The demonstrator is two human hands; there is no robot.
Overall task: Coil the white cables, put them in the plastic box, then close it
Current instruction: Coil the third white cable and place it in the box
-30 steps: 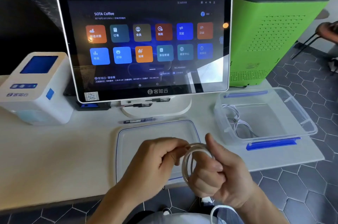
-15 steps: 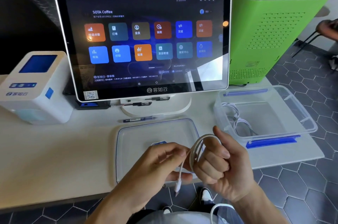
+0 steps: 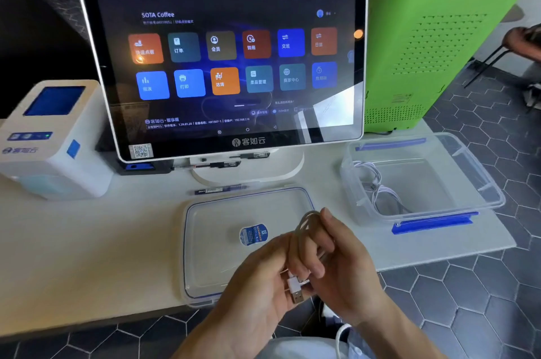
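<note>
Head view: both hands' fingers pinch the coiled white cable above the lid.

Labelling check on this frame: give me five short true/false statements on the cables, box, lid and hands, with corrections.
1. The clear plastic box with blue latches stands open. True.
2. A coiled white cable already lies in the box. True.
3. The clear flat lid with a blue sticker sits on the box. False: it lies on the white table, apart from the box.
4. Both hands hold a white USB cable coil. True: left hand, right hand.
5. The blue pen lies inside the box. False: it lies on the table beyond the lid.
</note>
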